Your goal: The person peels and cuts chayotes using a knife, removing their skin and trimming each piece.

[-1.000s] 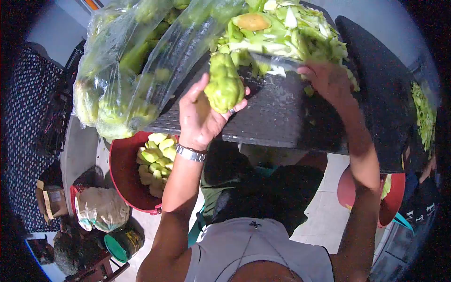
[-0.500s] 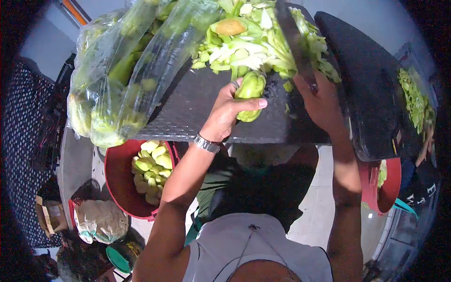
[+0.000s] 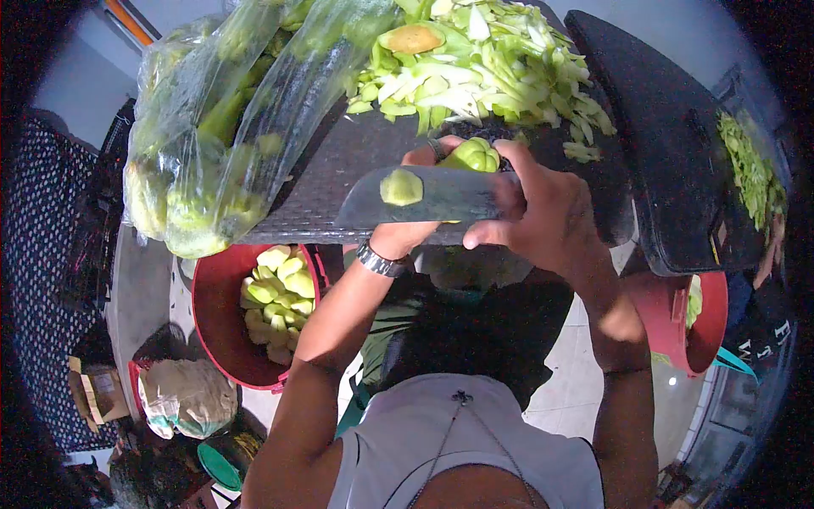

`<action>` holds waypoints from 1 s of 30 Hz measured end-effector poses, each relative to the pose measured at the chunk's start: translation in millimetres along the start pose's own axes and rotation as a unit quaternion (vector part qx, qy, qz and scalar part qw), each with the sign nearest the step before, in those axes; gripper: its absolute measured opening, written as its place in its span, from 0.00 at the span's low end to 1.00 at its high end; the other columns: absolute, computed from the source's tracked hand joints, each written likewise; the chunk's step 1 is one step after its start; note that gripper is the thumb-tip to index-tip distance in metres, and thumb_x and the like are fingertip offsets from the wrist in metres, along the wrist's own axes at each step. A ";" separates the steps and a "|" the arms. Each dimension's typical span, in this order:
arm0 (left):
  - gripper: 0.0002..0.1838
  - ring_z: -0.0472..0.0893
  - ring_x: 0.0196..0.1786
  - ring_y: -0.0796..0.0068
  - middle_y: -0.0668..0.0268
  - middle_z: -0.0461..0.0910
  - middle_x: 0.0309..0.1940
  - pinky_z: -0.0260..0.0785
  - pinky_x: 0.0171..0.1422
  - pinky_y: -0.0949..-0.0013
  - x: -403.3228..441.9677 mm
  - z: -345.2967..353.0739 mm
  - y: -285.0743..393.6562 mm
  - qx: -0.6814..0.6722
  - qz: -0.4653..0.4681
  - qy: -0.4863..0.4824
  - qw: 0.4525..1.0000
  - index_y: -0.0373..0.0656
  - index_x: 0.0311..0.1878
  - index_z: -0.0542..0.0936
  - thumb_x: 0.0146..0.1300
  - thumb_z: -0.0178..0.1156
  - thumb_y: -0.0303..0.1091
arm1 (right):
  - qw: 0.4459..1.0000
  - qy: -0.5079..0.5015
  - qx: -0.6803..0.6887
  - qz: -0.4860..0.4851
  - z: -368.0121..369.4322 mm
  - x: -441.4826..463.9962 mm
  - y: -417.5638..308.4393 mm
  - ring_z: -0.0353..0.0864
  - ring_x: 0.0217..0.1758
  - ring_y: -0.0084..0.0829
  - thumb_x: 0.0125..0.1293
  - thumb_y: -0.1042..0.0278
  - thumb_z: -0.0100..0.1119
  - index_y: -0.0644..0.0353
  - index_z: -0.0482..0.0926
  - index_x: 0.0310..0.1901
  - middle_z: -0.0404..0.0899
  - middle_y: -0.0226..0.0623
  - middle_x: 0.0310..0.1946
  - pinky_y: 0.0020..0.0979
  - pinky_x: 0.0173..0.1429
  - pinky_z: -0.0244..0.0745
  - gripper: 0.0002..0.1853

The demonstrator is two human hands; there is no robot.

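My right hand grips a wide-bladed knife, its blade pointing left across the front of a green chayote. A pale round slice clings to the flat of the blade. Behind the blade my left hand holds the chayote, its fingers largely hidden. Both hands are over the near part of the dark board. Beyond them lies a heap of green peelings, with an orange-brown cut piece on it.
A clear plastic bag of chayotes lies at the left. Below it, a red tub holds peeled pieces. Another red container stands at the lower right. A co-worker's hand shows at the right edge, beside more peelings.
The knife has swung from pointing away to lying level across the chayote, as my right hand moved left and nearer. A slice now sticks to the blade.
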State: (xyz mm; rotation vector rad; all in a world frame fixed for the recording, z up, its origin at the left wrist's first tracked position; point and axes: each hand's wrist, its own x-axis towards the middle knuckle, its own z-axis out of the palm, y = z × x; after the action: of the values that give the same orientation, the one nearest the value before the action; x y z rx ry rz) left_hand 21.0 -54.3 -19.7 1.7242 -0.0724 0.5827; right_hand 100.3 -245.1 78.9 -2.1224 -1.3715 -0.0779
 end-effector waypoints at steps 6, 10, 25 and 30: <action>0.33 0.84 0.55 0.66 0.55 0.82 0.54 0.80 0.61 0.58 -14.4 -6.3 -2.4 0.167 0.104 0.015 0.980 0.37 0.69 0.66 0.66 0.69 0.39 | 0.998 -0.055 0.015 0.002 2.1 -3.7 6.1 0.87 0.33 0.51 0.49 0.36 0.77 0.60 0.68 0.65 0.82 0.46 0.26 0.42 0.38 0.79 0.48; 0.29 0.84 0.52 0.68 0.58 0.83 0.52 0.80 0.58 0.63 -15.8 -7.2 -5.3 0.149 0.015 -0.006 0.989 0.37 0.64 0.73 0.62 0.72 0.35 | 0.998 -0.042 0.033 -0.029 9.9 -6.6 12.7 0.87 0.31 0.52 0.55 0.37 0.73 0.60 0.68 0.64 0.81 0.46 0.24 0.43 0.36 0.79 0.44; 0.22 0.85 0.37 0.61 0.63 0.85 0.33 0.76 0.44 0.62 -11.6 21.0 55.9 0.209 0.020 0.091 0.973 0.41 0.41 0.84 0.45 0.78 0.42 | 0.989 -0.073 0.119 0.040 18.5 4.0 21.7 0.85 0.33 0.58 0.64 0.34 0.63 0.59 0.77 0.48 0.82 0.51 0.25 0.51 0.39 0.79 0.31; 0.17 0.85 0.35 0.51 0.54 0.84 0.31 0.77 0.40 0.59 -4.8 21.8 41.0 0.290 0.021 0.140 0.946 0.39 0.37 0.82 0.45 0.74 0.34 | 0.979 -0.014 0.182 0.089 38.4 19.4 33.6 0.87 0.37 0.56 0.68 0.37 0.61 0.60 0.81 0.52 0.85 0.54 0.32 0.47 0.43 0.80 0.30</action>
State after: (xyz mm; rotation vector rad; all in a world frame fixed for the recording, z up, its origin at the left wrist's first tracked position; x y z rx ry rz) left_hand 9.6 -86.1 12.6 2.1879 0.2932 0.9432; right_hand 127.5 -219.1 39.3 -1.9289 -1.1052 0.2562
